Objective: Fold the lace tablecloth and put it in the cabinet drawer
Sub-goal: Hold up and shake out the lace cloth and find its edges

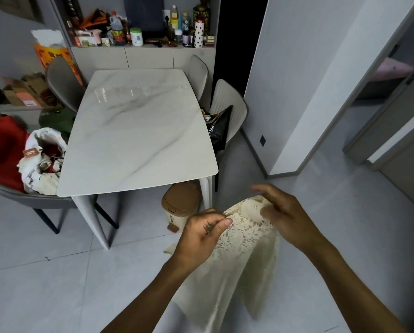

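The cream lace tablecloth (242, 255) hangs in front of me, off the table, its lower part draping toward the floor. My left hand (201, 234) pinches its upper edge between thumb and fingers. My right hand (282, 215) grips the bunched top of the cloth just to the right, with the index finger stretched out. A grey cabinet (148, 57) with flat fronts stands against the far wall behind the table; I see no drawer standing open.
A white marble-look table (138, 131) stands ahead, with chairs (227, 106) around it. A small tan pedal bin (180, 205) sits by the table leg near my hands. The left chair holds bags and clothes (42, 162). Bottles crowd the cabinet top (138, 32). Doorways lie right.
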Demonstrator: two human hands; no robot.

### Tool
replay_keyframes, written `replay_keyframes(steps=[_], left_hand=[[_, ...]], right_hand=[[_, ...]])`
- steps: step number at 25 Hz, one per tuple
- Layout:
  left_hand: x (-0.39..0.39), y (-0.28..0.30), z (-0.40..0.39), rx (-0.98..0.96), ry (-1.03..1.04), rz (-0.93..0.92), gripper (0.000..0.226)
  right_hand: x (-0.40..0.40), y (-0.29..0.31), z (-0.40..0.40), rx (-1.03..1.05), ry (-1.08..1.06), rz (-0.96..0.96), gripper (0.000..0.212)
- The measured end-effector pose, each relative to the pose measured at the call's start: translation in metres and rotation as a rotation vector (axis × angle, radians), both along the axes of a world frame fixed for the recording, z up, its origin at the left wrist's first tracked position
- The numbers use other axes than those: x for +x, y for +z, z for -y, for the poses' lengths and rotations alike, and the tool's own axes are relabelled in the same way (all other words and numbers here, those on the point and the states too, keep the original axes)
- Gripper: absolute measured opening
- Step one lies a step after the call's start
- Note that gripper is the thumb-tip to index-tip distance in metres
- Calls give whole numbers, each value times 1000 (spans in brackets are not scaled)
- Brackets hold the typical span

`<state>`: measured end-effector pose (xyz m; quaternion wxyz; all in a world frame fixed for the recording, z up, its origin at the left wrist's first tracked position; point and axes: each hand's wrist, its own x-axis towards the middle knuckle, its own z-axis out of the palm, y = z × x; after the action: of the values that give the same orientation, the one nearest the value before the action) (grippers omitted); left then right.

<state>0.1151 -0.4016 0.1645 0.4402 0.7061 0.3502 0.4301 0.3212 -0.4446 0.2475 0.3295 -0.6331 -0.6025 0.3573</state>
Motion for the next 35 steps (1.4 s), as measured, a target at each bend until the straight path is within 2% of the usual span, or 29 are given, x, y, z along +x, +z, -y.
replay_keyframes(steps=[1, 2, 5, 6, 12, 18, 20, 23, 27, 35], left_hand=[[0, 2, 1, 22, -4, 4, 21], [0, 4, 1, 37, -11, 12, 21], [-1, 14, 0, 110, -40, -2, 22], [-3, 16, -1, 137, -50, -16, 23], [-18, 26, -4, 234, -135, -102, 30], [-37, 24, -6, 234, -105, -107, 28], [-40, 26, -8, 242, -102, -117, 29], [-43, 28, -12, 230, -124, -107, 26], [-45, 29, -14, 210, -172, -123, 23], [-51, 25, -12, 165, -161, -133, 24]], right_hand=[[-2, 7, 3, 115, 122, 158, 40], [-5, 12, 4, 208, 210, 289, 42], [-15, 18, 0, 295, 368, 511, 13], [-18, 20, -2, 268, 365, 540, 11], [-19, 22, -15, 239, 441, 573, 19], [-17, 14, -21, 182, 380, 565, 10], [-23, 14, -19, 221, 375, 551, 21], [-41, 15, -22, 287, 487, 460, 35], [-53, 16, -27, 307, 527, 388, 21], [-57, 18, -31, 337, 534, 535, 10]])
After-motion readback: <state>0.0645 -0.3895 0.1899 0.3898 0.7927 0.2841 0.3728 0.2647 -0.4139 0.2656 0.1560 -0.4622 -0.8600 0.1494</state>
